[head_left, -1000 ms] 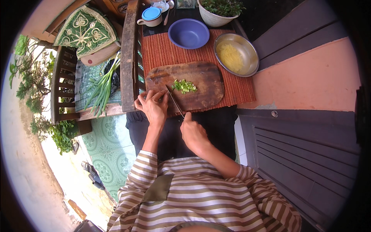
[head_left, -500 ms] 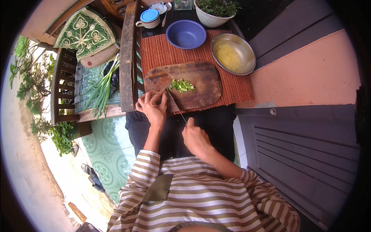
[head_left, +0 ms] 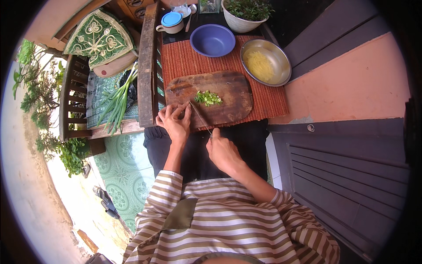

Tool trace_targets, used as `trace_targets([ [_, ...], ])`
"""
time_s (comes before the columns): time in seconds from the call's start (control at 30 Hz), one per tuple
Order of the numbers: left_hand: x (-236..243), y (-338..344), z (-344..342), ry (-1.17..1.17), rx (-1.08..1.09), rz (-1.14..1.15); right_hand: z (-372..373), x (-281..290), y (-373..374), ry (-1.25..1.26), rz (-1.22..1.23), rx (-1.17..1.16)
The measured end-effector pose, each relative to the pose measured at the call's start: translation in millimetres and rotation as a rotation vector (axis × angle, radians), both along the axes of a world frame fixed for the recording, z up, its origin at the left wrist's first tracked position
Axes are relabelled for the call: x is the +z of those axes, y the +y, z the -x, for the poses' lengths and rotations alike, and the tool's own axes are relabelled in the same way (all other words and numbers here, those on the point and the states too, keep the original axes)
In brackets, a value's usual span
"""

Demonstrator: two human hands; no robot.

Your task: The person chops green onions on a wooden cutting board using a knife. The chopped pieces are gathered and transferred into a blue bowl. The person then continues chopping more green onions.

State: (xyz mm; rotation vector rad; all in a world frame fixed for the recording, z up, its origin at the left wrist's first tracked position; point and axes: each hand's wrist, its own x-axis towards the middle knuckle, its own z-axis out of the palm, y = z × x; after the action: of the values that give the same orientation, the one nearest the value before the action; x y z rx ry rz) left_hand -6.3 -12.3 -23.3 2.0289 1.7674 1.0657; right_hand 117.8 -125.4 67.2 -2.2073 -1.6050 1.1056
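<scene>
A worn wooden cutting board lies in front of me. On it is a small pile of chopped green pieces, like sliced scallion. My left hand rests at the board's front left corner, fingers bent and drawn together at the tips. What they pin down is mostly hidden. My right hand grips a knife by its handle, just off the board's near edge. The blade slants away and to the left, its tip on the board beside my left fingertips.
Beyond the board stand a blue bowl and a metal bowl with pale yellow shreds, both on an orange-red woven mat. Whole scallions lie on a bench at left, past a wooden armrest. A blue-lidded mug and potted plant stand farther back.
The knife and my right hand have shifted slightly, the hand a little farther from me. A dark green bit at my left fingertips shows less now. The pile looks the same.
</scene>
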Motion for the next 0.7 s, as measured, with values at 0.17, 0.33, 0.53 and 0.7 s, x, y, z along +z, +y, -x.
trace_targets([
  [0.17, 2, 1, 0, -0.006, -0.003, 0.012, 0, 5, 2, -0.023, 0.033, 0.006],
  [0.33, 0, 1, 0, -0.005, -0.010, 0.034, -1, -3, 4, -0.072, 0.049, 0.009],
  [0.53, -2, 0, 2, -0.011, -0.007, 0.024, 4, -6, 8, -0.077, 0.091, 0.013],
  [0.7, -3, 0, 1, -0.007, -0.016, 0.008, 11, -19, 14, -0.110, 0.089, 0.010],
])
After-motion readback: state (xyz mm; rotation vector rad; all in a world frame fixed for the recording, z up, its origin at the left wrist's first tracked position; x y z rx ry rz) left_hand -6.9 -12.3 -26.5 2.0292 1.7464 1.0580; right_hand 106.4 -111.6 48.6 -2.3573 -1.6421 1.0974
